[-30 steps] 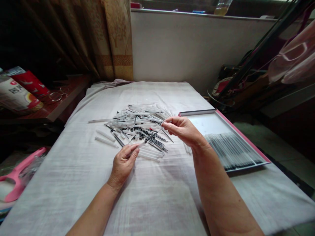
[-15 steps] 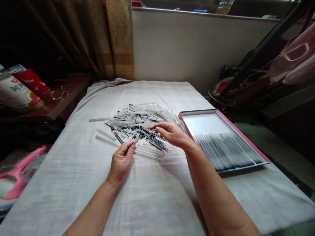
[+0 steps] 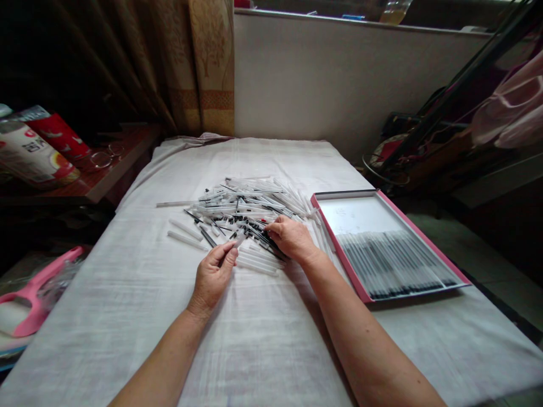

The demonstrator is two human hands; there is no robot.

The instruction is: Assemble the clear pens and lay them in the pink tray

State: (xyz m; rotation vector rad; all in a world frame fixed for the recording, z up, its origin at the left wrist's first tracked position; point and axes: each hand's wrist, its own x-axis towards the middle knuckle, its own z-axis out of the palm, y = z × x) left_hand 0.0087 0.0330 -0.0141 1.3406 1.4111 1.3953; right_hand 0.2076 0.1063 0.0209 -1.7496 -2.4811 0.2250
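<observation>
A heap of clear pen barrels and black refills (image 3: 241,209) lies in the middle of a table under a white cloth (image 3: 263,339). My left hand (image 3: 214,274) rests at the near edge of the heap, thumb and fingers pinched on one clear pen barrel (image 3: 236,242) that points up and right. My right hand (image 3: 288,236) lies palm down on the heap's right side, its fingers curled among the black refills; what they grip is hidden. A pink-rimmed tray (image 3: 339,249) at the right holds a neat row of assembled pens (image 3: 394,265).
A wooden side shelf (image 3: 97,181) at the left carries printed packets (image 3: 38,150) and glasses. A pink plastic thing (image 3: 38,282) lies low at the left edge. Curtains and a white wall stand behind; dark rods and clutter fill the right side.
My right hand came down from above the table and leftward onto the heap. The dark refill it held at the barrel one second ago is no longer visible. My left hand barely moved.
</observation>
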